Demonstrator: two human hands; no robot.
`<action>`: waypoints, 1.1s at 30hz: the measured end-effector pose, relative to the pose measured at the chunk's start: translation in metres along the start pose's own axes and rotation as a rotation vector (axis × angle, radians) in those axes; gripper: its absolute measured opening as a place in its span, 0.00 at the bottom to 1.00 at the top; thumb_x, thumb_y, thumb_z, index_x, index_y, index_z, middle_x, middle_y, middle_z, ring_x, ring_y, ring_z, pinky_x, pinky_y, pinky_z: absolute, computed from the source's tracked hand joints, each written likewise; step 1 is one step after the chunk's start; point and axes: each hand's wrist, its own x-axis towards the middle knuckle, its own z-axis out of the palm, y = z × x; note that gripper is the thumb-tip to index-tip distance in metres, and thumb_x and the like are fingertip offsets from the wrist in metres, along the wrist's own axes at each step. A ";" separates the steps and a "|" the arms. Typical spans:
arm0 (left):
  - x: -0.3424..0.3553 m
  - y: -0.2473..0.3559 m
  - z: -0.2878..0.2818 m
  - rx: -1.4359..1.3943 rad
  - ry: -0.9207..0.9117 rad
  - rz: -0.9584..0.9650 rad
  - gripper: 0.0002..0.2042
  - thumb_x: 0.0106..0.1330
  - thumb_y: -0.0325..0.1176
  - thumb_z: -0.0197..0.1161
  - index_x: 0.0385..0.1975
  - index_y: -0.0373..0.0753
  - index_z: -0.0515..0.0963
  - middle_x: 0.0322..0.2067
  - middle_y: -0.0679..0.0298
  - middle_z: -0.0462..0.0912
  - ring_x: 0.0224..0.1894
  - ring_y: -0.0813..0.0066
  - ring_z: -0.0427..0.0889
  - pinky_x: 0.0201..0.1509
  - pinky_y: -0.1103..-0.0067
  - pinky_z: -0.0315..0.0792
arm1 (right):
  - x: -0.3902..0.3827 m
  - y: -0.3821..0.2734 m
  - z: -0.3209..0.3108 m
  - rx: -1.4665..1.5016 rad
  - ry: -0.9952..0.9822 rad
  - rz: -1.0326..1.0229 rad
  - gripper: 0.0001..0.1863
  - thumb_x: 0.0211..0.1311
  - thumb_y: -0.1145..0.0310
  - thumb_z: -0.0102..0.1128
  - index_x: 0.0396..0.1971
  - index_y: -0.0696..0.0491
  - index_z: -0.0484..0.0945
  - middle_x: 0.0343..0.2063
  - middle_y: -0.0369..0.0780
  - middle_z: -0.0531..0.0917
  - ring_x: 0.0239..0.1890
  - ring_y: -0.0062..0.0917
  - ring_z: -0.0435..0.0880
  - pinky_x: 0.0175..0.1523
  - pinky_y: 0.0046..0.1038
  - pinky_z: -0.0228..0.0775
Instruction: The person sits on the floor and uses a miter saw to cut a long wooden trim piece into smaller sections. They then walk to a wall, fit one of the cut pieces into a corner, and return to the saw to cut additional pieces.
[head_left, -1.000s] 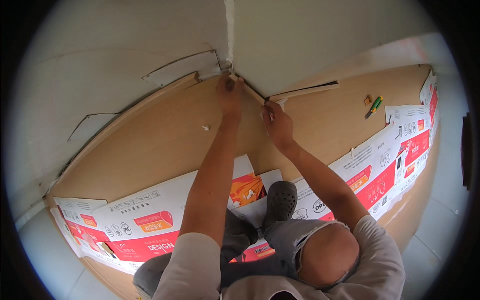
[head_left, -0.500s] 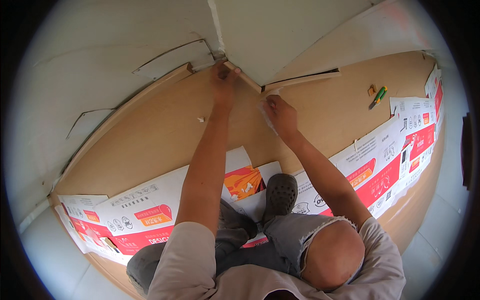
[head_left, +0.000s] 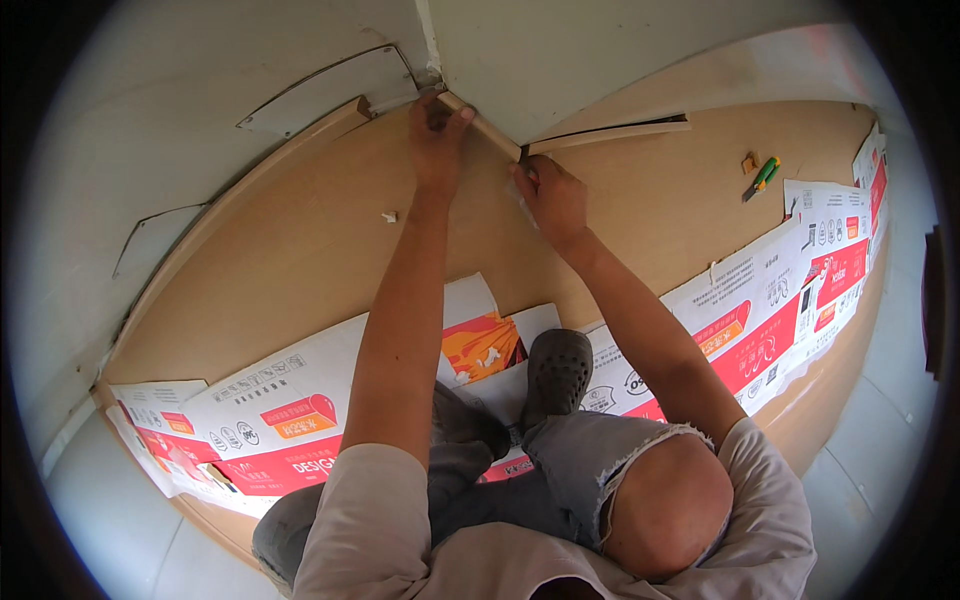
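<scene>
A short tan trim strip [head_left: 488,122] lies at the base of the projecting wall corner. My left hand [head_left: 437,145] is closed at its far left end, thumb on the strip's face and index finger by the wall. At the strip's near right end is my right hand [head_left: 556,203], its fingers pinched together. A pale, translucent scrap like thin film [head_left: 527,210] shows under those fingers, partly hidden by the hand. From the corner, a longer trim strip [head_left: 610,134] runs right along the wall, with a dark gap behind it.
Another long trim strip [head_left: 260,185] follows the left wall. Green-handled pliers [head_left: 763,178] and a small brown block [head_left: 750,161] lie on the tan board [head_left: 620,240] at right. A white scrap [head_left: 390,216] is at left. Printed cardboard sheets [head_left: 280,375] lie under my feet.
The view has shifted slightly. My right hand has moved up to the strip's end, and less of the pale film shows. My left hand stays at the strip's far end.
</scene>
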 end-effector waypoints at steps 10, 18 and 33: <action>0.004 -0.005 0.000 -0.117 0.024 0.025 0.29 0.65 0.36 0.72 0.63 0.36 0.70 0.50 0.62 0.78 0.49 0.73 0.75 0.55 0.76 0.71 | 0.004 -0.001 0.000 0.095 0.022 -0.008 0.12 0.67 0.57 0.67 0.36 0.51 0.82 0.28 0.40 0.86 0.27 0.36 0.87 0.31 0.36 0.78; -0.016 0.000 0.014 -0.069 0.160 0.040 0.38 0.58 0.25 0.77 0.69 0.33 0.64 0.57 0.59 0.69 0.49 0.72 0.75 0.57 0.74 0.74 | -0.009 0.060 -0.040 0.318 0.100 0.263 0.14 0.69 0.57 0.66 0.46 0.52 0.85 0.30 0.42 0.87 0.30 0.30 0.86 0.36 0.32 0.78; -0.079 -0.008 0.023 0.292 -0.018 0.218 0.41 0.53 0.23 0.79 0.69 0.39 0.66 0.52 0.63 0.75 0.52 0.69 0.76 0.59 0.72 0.74 | 0.045 0.178 -0.110 0.238 0.258 0.465 0.34 0.74 0.51 0.57 0.73 0.52 0.66 0.58 0.48 0.82 0.57 0.36 0.83 0.62 0.33 0.71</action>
